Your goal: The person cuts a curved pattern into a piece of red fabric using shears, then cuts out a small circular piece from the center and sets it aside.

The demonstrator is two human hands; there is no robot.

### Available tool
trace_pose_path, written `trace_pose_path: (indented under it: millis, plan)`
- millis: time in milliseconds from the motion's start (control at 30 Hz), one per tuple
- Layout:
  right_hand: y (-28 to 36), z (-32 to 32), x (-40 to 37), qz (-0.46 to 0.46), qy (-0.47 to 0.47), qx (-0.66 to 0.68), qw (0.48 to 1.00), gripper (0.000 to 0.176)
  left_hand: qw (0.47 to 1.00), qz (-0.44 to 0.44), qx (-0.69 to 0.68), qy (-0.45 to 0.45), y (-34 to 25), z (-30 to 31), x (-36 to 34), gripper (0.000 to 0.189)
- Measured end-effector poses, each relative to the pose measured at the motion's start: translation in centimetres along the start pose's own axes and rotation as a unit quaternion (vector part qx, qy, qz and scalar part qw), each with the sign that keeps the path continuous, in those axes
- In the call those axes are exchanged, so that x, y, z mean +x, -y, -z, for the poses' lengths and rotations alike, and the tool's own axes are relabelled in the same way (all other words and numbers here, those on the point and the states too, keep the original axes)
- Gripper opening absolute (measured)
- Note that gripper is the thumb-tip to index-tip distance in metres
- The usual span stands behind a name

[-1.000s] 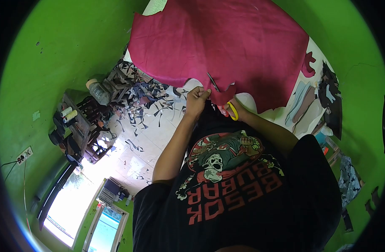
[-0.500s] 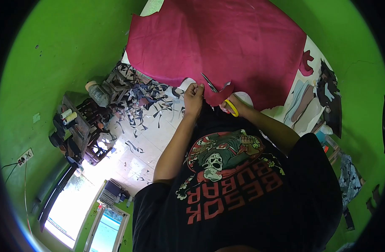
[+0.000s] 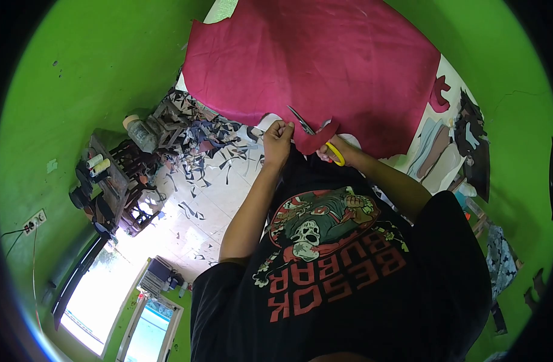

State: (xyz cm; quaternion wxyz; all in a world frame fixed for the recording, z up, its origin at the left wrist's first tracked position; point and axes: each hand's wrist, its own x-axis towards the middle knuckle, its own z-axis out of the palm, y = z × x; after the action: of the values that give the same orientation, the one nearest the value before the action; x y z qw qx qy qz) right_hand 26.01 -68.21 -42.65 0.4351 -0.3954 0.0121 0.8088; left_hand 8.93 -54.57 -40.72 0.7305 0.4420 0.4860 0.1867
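A large red sheet (image 3: 313,54) lies spread over the surface ahead of me. My left hand (image 3: 278,143) pinches its near edge, beside a white patch showing at the edge. My right hand (image 3: 342,151) is closed on the yellow handle of the scissors (image 3: 336,154). The scissor blades point up and to the left over the red sheet, parted a little. A curved flap of red material (image 3: 316,142) hangs between my two hands, partly over the scissors.
Dark scraps (image 3: 210,136) litter the floor at the left, near a wooden rack (image 3: 110,181) with thread spools and a jar (image 3: 141,134). At the right lie pale and brown pieces (image 3: 433,148) and a small red cutout (image 3: 438,96). Green walls surround everything.
The scissors and my right hand have shifted very slightly. My left hand stays at the red sheet's edge, and the camera view has moved a little.
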Motion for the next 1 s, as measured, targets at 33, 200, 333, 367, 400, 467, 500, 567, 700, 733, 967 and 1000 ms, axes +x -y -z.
trace_pose_path:
  millis: [33,200,333,367,400,467,500,567,700,733,967,1000]
  plan:
    - [-0.3,0.2,0.1,-0.001,0.000,-0.001,1.000,0.019,1.000,0.000,-0.001,-0.001,0.0,0.0,0.0,0.014]
    - [-0.2,-0.5,-0.3,0.006,0.003,0.049,0.999,0.022,1.000,-0.015,0.012,0.005,0.2,0.2,0.2,0.016]
    - [0.1,-1.7,-0.3,0.063,-0.043,-0.047,0.996,0.044,1.000,-0.007,0.009,0.012,-0.1,0.2,0.1,0.016]
    - [0.1,-1.5,-0.2,0.056,-0.049,-0.051,0.996,0.044,1.000,-0.003,0.008,0.011,-0.2,0.2,0.1,0.015]
    - [0.2,-1.1,-0.1,0.048,-0.054,-0.054,0.996,0.044,1.000,0.002,0.006,0.009,-0.3,0.3,0.1,0.015]
    - [1.2,0.6,0.7,0.012,0.025,-0.063,0.998,0.044,1.000,0.002,0.013,0.009,0.1,0.6,0.2,0.015]
    - [1.7,1.0,0.9,-0.023,0.104,-0.071,0.992,0.043,1.000,0.001,0.020,0.011,0.0,0.7,0.2,0.015]
    - [1.6,1.1,0.8,-0.009,0.101,-0.068,0.992,0.043,1.000,0.003,0.014,0.010,-0.1,0.6,0.1,0.014]
    - [2.9,-0.7,0.1,-0.009,-0.012,-0.109,0.994,0.043,1.000,0.009,0.011,0.015,-1.1,0.3,-0.2,0.013]
    - [3.6,-1.1,-0.3,-0.009,-0.012,-0.110,0.994,0.043,1.000,0.009,0.010,0.015,-0.7,0.5,-0.1,0.013]
    - [5.0,1.8,-0.4,-0.043,0.080,-0.184,0.979,0.036,0.999,-0.007,0.031,0.020,-0.4,0.7,0.1,0.015]
    - [5.2,1.6,-0.5,-0.025,0.086,-0.199,0.976,0.035,0.999,-0.006,0.031,0.021,-0.7,0.6,0.1,0.015]
